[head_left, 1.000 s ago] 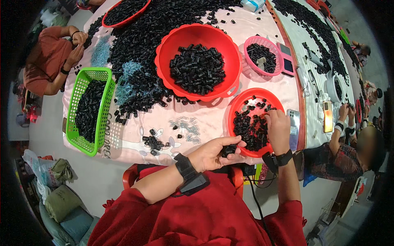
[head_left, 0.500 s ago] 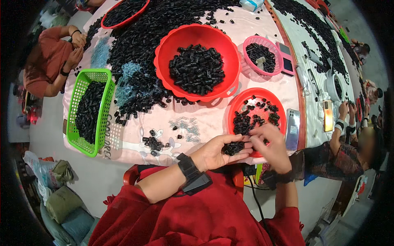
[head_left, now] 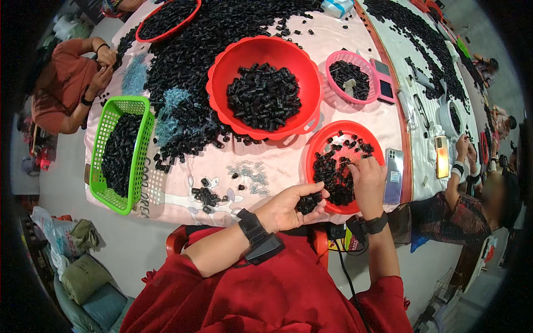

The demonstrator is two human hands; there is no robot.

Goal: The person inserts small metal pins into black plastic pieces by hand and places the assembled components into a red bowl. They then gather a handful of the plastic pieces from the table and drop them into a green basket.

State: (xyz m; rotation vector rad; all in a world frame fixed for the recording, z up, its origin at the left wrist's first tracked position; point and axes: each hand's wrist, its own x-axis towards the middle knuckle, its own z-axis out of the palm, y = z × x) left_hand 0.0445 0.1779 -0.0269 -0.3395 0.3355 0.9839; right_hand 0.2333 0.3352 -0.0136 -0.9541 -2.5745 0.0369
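My left hand [head_left: 290,206] is cupped palm up at the near table edge, holding a small heap of black plastic pieces [head_left: 307,203]. My right hand [head_left: 367,178] reaches into a small red bowl [head_left: 320,145] of the same black pieces, fingers down among them. I cannot tell whether its fingers pinch one. The two hands are close together, the left just beside the bowl's near rim.
A large red bowl [head_left: 222,83] of black pieces stands behind, a pink basket [head_left: 332,83] to its right, a green basket [head_left: 141,144] at left. Loose black pieces [head_left: 183,89] cover the pink cloth. A phone [head_left: 393,175] lies right of the small bowl. Other people sit at left and right.
My right hand moved from the bowl's right rim toward the left hand, then back into the bowl. The left hand stayed cupped with its pieces.
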